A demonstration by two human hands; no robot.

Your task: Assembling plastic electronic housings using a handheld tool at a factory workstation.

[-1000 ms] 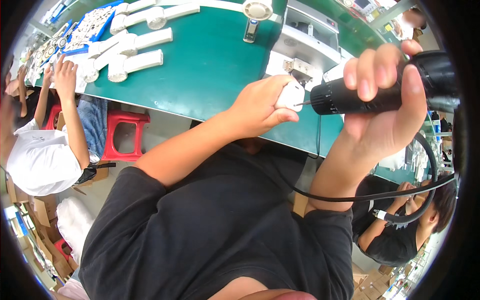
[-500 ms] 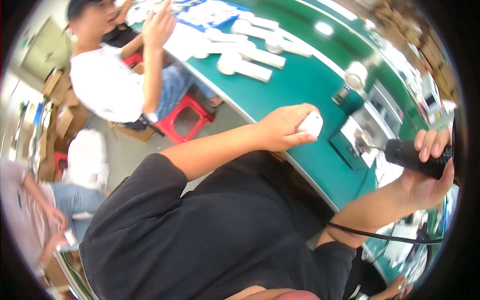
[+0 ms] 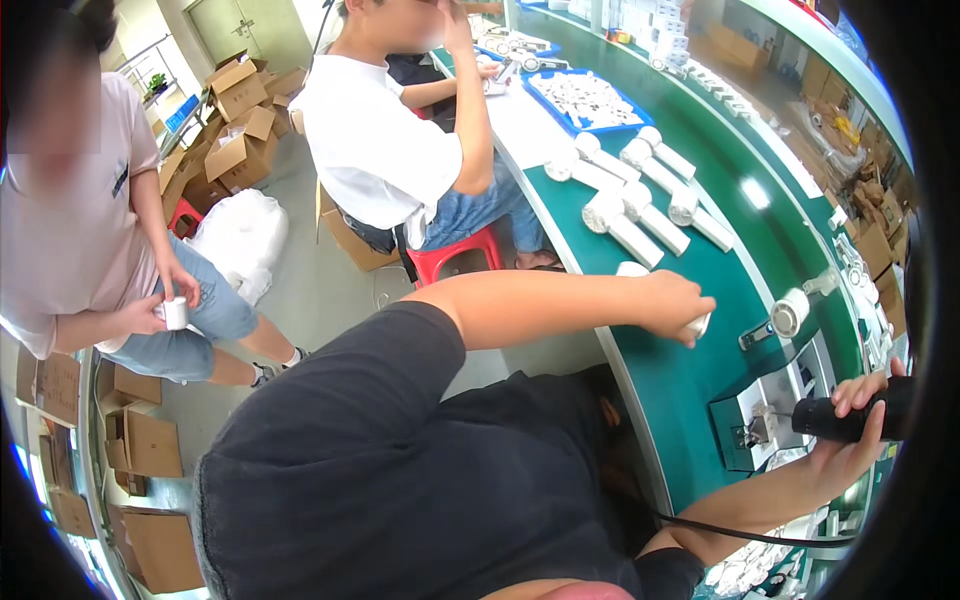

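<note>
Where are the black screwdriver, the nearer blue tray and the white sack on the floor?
Black screwdriver (image 3: 816, 417), head view, front of its barrel.
Nearer blue tray (image 3: 608, 128), head view, its near rim.
White sack (image 3: 238, 240), head view, its bulging middle.

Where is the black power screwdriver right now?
In the head view, the black power screwdriver is near the right edge, held in the right hand, aimed left toward the light-grey machine on the green tabletop.

Holds left arm (image 3: 540, 305) out rightward, slightly bent | has left hand (image 3: 672, 305) curled into a grasp | holds right arm (image 3: 760, 505) outstretched from near side toward right | wraps right hand (image 3: 860, 442) tight, with fingers (image 3: 850, 392) far, thumb (image 3: 873, 426) near.
</note>
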